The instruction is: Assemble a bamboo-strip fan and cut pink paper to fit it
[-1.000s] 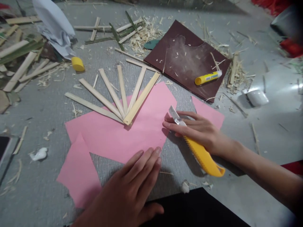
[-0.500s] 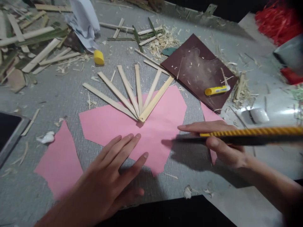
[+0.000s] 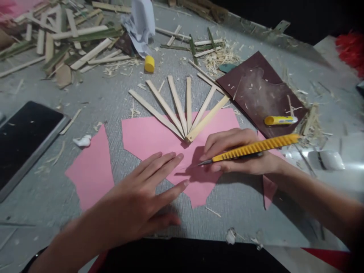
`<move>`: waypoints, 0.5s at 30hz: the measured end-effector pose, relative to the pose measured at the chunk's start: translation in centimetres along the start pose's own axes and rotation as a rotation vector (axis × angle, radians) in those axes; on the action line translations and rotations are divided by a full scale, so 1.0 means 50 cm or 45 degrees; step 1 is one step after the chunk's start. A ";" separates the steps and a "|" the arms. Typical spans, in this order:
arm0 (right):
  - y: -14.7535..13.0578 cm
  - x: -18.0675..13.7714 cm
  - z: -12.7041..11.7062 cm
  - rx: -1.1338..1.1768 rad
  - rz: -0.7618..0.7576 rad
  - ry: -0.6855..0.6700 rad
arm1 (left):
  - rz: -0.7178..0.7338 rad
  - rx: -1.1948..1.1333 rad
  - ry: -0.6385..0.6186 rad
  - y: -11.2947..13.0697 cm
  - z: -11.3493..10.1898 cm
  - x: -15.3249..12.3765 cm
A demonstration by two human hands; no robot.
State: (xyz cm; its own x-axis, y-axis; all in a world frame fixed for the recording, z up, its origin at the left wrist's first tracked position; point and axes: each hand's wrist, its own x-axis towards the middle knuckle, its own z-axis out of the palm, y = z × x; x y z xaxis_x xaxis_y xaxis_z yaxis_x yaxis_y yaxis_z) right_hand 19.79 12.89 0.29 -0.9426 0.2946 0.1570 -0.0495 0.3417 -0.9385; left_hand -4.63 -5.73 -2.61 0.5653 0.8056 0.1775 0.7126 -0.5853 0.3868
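Observation:
My left hand [image 3: 142,197] lies flat with spread fingers on the near edge of a pink paper sheet [image 3: 148,138]. My right hand [image 3: 236,153] grips a yellow utility knife [image 3: 253,148], its blade tip down on the pink sheet just right of my left fingertips. Several pale bamboo slats [image 3: 182,108] fan out from one point on the sheet's upper part. A separate pink paper piece [image 3: 91,170] lies to the left.
A brown sandpaper sheet [image 3: 256,91] with a yellow glue stick [image 3: 280,120] lies at the right. A dark phone or tablet [image 3: 22,136] sits at the left. Bamboo strips and shavings [image 3: 71,41] litter the far side, with a yellow cap [image 3: 149,63] and crumpled white paper [image 3: 142,22].
My right hand turned the knife and brought its blade down onto the pink sheet near the fan's base. My left hand shifted left along the sheet's edge. The view moved.

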 end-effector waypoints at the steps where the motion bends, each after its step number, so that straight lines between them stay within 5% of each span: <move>1: 0.006 0.006 0.000 0.023 -0.009 -0.026 | 0.004 0.014 0.002 0.000 0.002 -0.002; 15: 0.043 0.013 -0.002 0.378 0.228 -0.031 | 0.000 -0.055 -0.117 -0.008 -0.004 -0.014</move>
State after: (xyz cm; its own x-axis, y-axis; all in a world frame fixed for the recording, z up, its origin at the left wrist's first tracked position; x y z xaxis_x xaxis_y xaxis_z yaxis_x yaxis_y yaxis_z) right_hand 19.11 13.88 -1.61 -0.9524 0.3040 -0.0222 0.0266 0.0105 -0.9996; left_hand -5.38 -6.04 -2.68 0.6025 0.7925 0.0946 0.6953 -0.5793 0.4254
